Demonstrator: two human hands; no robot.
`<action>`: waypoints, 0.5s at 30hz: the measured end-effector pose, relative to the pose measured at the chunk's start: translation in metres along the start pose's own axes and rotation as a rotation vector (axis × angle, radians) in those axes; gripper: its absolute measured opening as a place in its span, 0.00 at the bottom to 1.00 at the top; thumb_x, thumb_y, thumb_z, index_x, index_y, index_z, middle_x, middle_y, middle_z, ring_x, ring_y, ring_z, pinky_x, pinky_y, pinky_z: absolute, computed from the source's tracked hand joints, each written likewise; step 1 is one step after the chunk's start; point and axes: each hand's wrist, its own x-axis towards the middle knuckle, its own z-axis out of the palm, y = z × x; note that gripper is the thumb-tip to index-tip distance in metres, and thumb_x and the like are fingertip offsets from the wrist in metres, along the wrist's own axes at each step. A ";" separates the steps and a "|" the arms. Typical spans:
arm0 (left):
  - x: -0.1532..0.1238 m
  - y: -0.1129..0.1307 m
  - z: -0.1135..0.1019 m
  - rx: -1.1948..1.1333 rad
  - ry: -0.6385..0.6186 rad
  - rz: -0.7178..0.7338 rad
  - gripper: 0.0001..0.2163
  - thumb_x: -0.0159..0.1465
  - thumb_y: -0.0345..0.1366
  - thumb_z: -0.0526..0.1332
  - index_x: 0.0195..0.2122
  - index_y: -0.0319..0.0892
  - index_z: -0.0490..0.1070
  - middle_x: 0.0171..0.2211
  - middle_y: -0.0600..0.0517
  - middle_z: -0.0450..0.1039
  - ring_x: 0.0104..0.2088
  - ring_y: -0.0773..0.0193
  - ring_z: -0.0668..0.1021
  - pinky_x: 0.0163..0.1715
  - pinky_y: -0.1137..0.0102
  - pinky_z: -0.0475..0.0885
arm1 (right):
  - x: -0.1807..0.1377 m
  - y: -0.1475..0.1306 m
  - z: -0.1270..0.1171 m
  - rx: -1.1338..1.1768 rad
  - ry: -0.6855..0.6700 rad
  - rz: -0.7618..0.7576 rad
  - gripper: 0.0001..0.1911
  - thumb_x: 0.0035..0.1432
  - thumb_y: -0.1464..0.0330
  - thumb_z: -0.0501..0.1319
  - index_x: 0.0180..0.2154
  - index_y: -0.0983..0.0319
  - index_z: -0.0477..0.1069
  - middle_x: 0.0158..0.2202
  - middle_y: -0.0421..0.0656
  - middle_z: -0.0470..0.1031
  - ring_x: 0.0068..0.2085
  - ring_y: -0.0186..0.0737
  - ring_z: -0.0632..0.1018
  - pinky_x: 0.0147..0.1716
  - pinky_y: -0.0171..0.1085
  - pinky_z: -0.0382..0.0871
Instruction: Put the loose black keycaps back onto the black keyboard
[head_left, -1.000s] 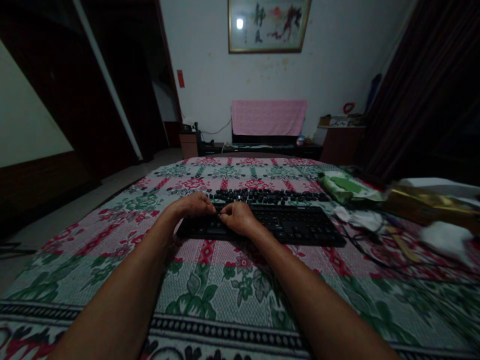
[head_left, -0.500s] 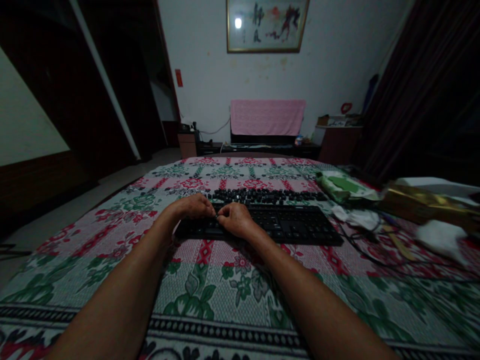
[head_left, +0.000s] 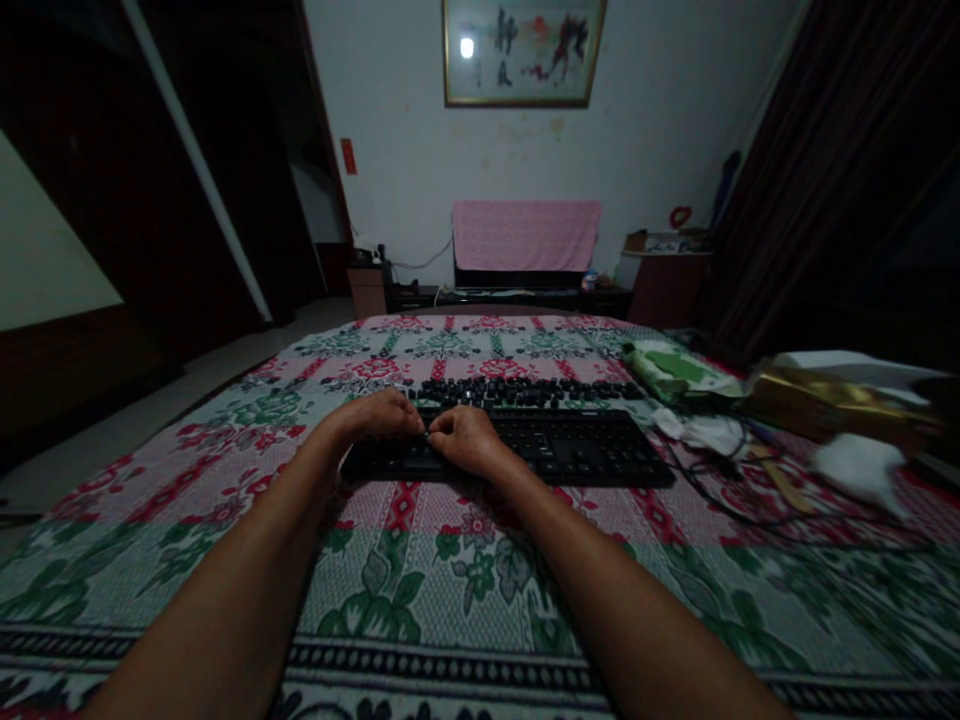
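A black keyboard (head_left: 600, 447) lies across the patterned tablecloth, its left part below both my hands. Over its upper left area my left hand (head_left: 384, 414) is closed, fingertips pinched together. Close beside it, my right hand (head_left: 466, 438) is closed too, thumb and fingers brought together in a pinch. The fingertips of the two hands nearly meet above the keys; whatever small thing lies between them is too small and dark to make out. Behind the keyboard runs a row of many loose black keycaps (head_left: 525, 391).
To the right are a green and white packet (head_left: 681, 372), a golden box (head_left: 840, 405), crumpled white tissue (head_left: 703, 432), a white bundle (head_left: 859, 468) and a flat wooden-coloured strip (head_left: 781, 480). A black cable (head_left: 739, 515) curves from the keyboard's right side across the cloth (head_left: 480, 580).
The whole view has shifted slightly, so things sit a little further left. Both hands keep their pinched pose at the same part of the keyboard.
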 end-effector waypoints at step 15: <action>0.001 0.000 -0.001 -0.022 0.044 -0.012 0.12 0.45 0.41 0.57 0.25 0.38 0.69 0.15 0.57 0.58 0.14 0.75 0.60 0.14 0.77 0.54 | 0.001 0.000 0.001 0.046 0.032 0.062 0.11 0.43 0.67 0.54 0.26 0.61 0.74 0.23 0.39 0.74 0.25 0.31 0.72 0.23 0.27 0.58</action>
